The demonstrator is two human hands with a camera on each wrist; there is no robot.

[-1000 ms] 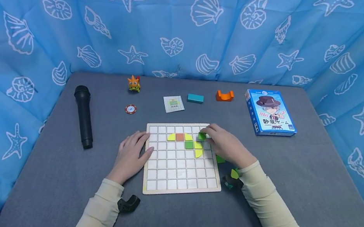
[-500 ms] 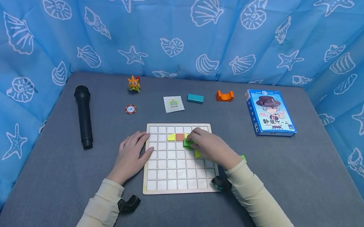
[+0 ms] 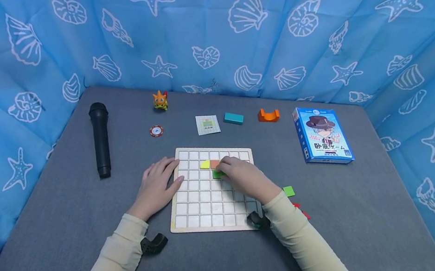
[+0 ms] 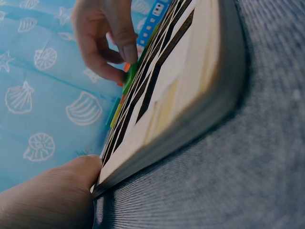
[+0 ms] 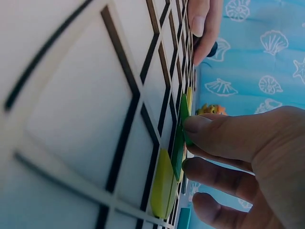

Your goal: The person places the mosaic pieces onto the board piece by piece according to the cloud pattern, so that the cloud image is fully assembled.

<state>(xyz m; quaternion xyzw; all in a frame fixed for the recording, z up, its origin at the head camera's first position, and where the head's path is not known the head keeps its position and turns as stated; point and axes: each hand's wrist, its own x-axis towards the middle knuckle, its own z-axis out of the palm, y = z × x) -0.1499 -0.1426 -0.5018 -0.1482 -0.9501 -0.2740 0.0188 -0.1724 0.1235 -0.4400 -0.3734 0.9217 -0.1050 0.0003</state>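
Observation:
A white gridded board (image 3: 207,209) with a pale wooden border lies on the table. My right hand (image 3: 246,178) is over its upper middle and pinches a green tile (image 3: 216,174) between thumb and fingers. In the right wrist view that tile (image 5: 185,107) stands tilted against the grid, beside another green tile (image 5: 177,155) and yellow curved tiles (image 5: 163,186). A yellow tile (image 3: 205,164) and an orange-brown tile (image 3: 214,163) sit in the row above; my hand hides other tiles. My left hand (image 3: 156,186) rests on the board's left edge, fingers extended.
Right of the board lie a light green tile (image 3: 288,191) and red pieces (image 3: 305,214), partly behind the sleeve. Farther back are a pattern card (image 3: 208,124), teal block (image 3: 233,118), orange block (image 3: 268,114), game box (image 3: 324,135), poker chip (image 3: 156,130), toy figure (image 3: 160,100) and microphone (image 3: 101,138).
My right hand has moved left across the board with the green tile, past the tiles on the right. Red pieces now show beside the right sleeve. My left hand stays in place.

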